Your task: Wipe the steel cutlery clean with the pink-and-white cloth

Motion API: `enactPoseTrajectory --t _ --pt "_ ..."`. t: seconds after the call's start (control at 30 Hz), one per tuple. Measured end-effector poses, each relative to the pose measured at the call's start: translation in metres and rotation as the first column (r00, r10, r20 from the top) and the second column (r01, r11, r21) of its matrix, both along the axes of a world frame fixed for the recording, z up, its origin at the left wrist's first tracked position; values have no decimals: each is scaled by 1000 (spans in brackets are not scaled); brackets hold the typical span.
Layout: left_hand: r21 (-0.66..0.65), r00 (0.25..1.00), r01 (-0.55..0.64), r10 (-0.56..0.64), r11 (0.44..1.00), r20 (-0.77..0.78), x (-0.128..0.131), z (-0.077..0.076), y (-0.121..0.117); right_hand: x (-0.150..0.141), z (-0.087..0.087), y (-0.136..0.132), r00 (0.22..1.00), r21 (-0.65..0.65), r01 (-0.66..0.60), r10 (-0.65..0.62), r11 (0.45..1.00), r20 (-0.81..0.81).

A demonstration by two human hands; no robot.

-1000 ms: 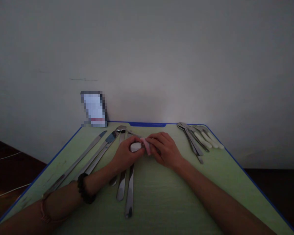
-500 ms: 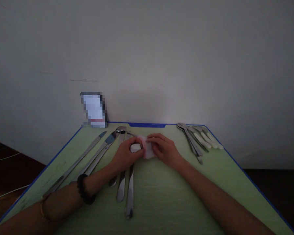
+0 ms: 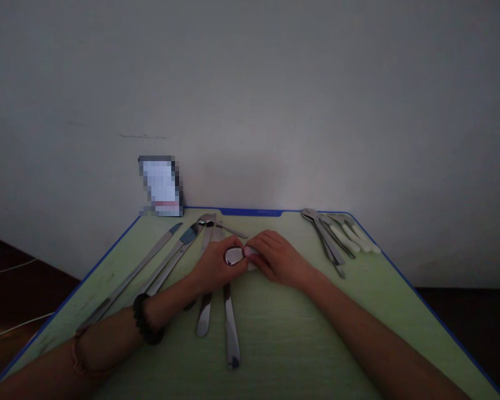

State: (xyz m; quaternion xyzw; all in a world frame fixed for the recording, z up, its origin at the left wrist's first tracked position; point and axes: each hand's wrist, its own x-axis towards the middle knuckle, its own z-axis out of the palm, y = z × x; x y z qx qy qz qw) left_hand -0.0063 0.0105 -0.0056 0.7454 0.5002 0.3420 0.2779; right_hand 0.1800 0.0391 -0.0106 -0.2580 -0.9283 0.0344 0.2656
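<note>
My left hand point(image 3: 216, 263), with a dark bead bracelet at its wrist, is closed around a metal spoon; the shiny oval bowl point(image 3: 234, 255) shows between thumb and forefinger. Pressed against it, my right hand point(image 3: 275, 258) is closed on a small pink and white cloth point(image 3: 251, 254), mostly hidden by the fingers. Whether the spoon's handle runs inside the cloth I cannot tell. Beneath my left hand lie several metal utensils, among them one with a long flat handle point(image 3: 232, 339). A small spoon point(image 3: 229, 228) lies crosswise just beyond the hands.
Long table knives point(image 3: 133, 272) lie on the left of the green table point(image 3: 291, 344). At the far right sit metal spoons point(image 3: 323, 239) and white-handled utensils point(image 3: 356, 239). A phone with a blurred screen point(image 3: 162, 189) leans against the wall point(image 3: 250, 111).
The cloth spread out between my hands, then got bunched up under my right fingers. The spoon bowl has turned slightly. The long handle below my left hand has swung to the right.
</note>
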Motion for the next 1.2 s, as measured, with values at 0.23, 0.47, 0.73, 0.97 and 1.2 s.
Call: enactPoseTrajectory --t 0.23,0.47,0.73,0.97,1.2 --pt "70 998 -67 66 995 24 2 -1 -2 1 2 -2 998 116 47 -43 992 -36" --pt "101 1000 11 -9 995 -13 0 -2 1 3 1 0 999 48 41 -40 998 -35" --pt "305 977 164 -113 938 -180 -3 2 -2 0 3 -14 993 -20 60 -57 998 108" --pt "513 903 334 -111 791 -416 -12 8 -2 6 37 -27 989 -239 82 -49 968 137" --pt "633 919 346 -114 692 -378 -4 82 2 12 134 -38 998 -443 66 -50 894 50"
